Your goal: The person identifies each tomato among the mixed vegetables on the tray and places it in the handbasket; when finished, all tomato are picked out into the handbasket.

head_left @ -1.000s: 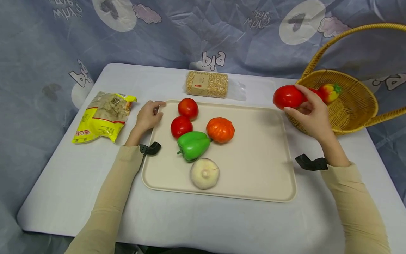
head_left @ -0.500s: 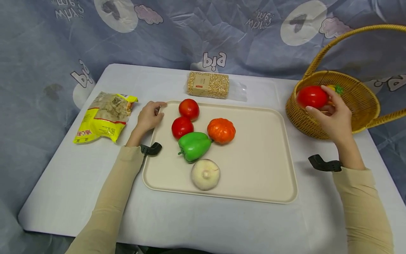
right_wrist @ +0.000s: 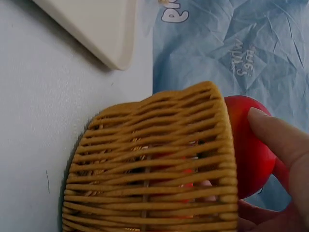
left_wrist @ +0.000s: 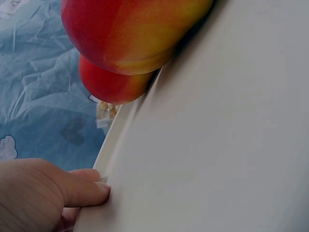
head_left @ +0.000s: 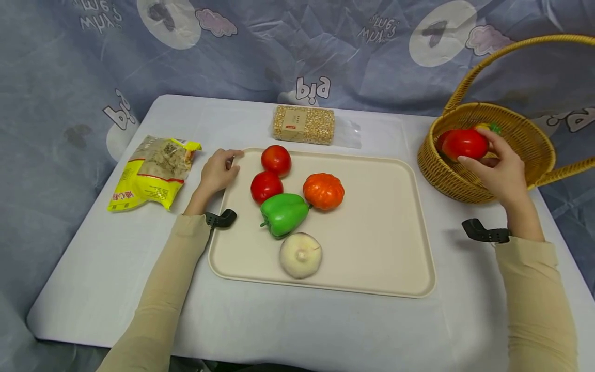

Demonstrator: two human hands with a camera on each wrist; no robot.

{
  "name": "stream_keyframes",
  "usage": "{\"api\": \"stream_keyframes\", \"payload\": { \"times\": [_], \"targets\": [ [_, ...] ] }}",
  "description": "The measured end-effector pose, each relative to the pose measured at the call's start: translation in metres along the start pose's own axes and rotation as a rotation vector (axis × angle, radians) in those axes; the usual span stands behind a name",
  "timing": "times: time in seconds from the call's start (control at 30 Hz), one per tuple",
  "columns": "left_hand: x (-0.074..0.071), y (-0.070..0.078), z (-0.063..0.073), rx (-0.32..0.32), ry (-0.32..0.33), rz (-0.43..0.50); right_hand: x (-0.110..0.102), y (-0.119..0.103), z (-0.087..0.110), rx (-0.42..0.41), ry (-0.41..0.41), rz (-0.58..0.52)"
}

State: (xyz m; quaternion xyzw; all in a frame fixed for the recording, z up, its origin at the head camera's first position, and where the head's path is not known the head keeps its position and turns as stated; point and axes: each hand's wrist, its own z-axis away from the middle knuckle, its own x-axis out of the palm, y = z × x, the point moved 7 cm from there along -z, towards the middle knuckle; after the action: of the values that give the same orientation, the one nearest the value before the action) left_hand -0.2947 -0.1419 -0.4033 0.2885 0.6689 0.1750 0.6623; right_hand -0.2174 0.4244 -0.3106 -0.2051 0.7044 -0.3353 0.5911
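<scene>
Right grip (head_left: 506, 168) curled round red fruit (head_left: 465, 144), left grip (head_left: 217, 170) pinching tray (head_left: 376, 232), packet label (head_left: 293, 122) illegible

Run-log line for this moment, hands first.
left hand: pinches tray rim; right hand: holds red fruit at basket mouth; on tray: green pepper, orange pumpkin

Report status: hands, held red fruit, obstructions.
Right hand holding red fruit at basket mouth. Left hand pinching tray rim. Possible obstruction: other produce inside basket.
</scene>
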Motion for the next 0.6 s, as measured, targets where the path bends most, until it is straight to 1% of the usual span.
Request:
{"api": "stream_keyframes", "payload": {
  "times": [0.23,0.33,0.43,0.6],
  "targets": [
    [0.001,0.0,0.001,-0.012,-0.011,0.011,0.005,0.018,-0.008,0.059,-0.069,0.133],
    [0.001,0.0,0.001,-0.014,-0.011,0.014,0.008,0.022,-0.012,0.086,-0.112,0.151],
    [0.001,-0.001,0.0,-0.016,-0.007,0.014,0.01,0.026,-0.016,0.107,-0.152,0.14],
    [0.002,-0.003,-0.001,-0.021,-0.007,0.017,0.012,0.032,-0.021,0.145,-0.194,0.142]
  ]
}}
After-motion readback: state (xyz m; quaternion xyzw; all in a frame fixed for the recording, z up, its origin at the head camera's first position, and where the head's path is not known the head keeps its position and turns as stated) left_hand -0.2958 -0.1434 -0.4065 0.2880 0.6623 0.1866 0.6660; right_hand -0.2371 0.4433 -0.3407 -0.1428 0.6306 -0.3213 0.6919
